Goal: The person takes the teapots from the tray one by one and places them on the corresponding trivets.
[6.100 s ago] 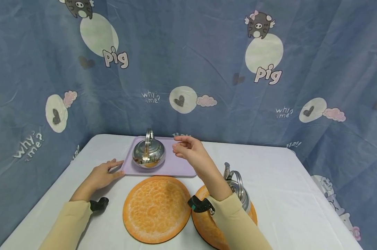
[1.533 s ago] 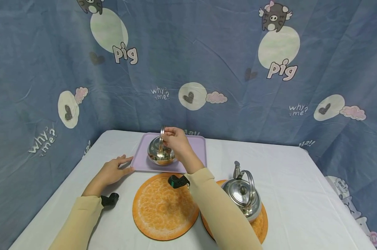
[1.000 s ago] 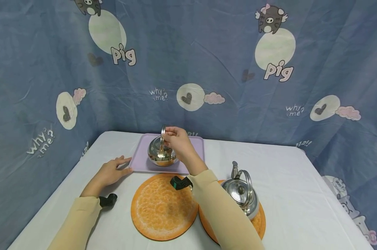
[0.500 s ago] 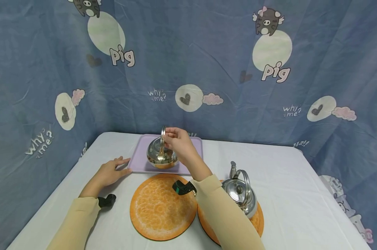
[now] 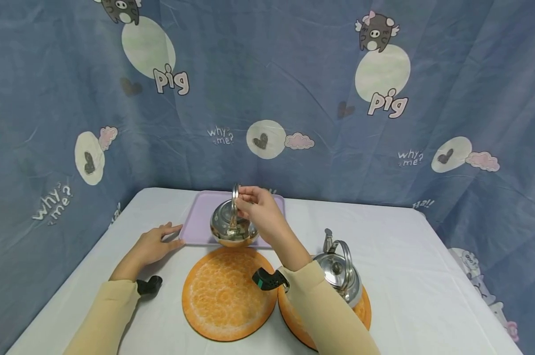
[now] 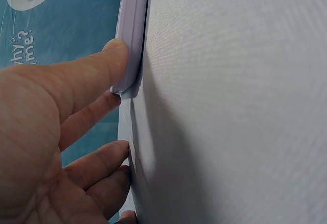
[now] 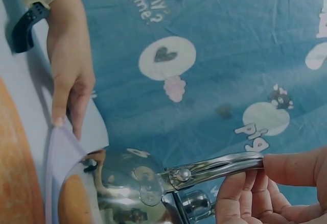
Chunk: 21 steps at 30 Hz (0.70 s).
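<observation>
My right hand (image 5: 267,217) pinches the upright loop handle of a shiny steel kettle (image 5: 223,224) between thumb and fingers. The kettle overlaps the front edge of a lilac tray (image 5: 194,230); in the right wrist view its handle (image 7: 219,168) lies under my thumb and fingertips. At the tray's front left corner, my left hand (image 5: 154,244) touches with fairly straight thumb and index finger. The left wrist view has the thumb (image 6: 97,73) against the tray's side wall (image 6: 134,35), the other fingers loose at the cloth.
In front of the tray lies a round orange mat (image 5: 227,296) with a bread-like print. A second steel kettle (image 5: 340,276) stands on another such mat (image 5: 362,310) to the right, partly hidden by my right sleeve. White cloth (image 5: 409,276) covers the table; a blue printed curtain (image 5: 196,162) hangs behind.
Since the earliest frame my right hand has taken hold of the kettle's handle. Over the last second the kettle has moved toward me, to the tray's front edge. The left hand stays at the corner.
</observation>
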Motion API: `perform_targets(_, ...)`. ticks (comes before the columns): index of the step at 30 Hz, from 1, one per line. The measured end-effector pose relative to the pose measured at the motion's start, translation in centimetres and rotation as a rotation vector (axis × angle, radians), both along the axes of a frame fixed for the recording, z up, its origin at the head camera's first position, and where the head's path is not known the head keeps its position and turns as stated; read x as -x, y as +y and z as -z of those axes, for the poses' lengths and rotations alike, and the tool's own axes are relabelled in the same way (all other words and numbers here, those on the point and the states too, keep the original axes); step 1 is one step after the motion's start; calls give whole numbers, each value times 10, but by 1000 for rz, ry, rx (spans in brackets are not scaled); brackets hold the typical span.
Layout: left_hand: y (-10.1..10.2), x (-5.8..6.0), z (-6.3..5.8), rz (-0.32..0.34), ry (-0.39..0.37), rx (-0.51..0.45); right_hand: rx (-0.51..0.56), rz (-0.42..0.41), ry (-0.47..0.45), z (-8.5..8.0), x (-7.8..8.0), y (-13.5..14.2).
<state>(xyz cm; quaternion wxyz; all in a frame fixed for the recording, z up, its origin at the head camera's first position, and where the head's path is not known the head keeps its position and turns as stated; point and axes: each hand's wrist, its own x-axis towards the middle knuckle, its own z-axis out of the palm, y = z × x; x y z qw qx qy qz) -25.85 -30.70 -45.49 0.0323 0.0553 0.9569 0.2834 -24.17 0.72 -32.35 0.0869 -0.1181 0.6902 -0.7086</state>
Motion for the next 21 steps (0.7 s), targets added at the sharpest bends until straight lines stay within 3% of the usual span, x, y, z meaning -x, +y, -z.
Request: perform_targets(21,1,-1,-4,-4,-28,2,-4,-52,37,3,-32,25)
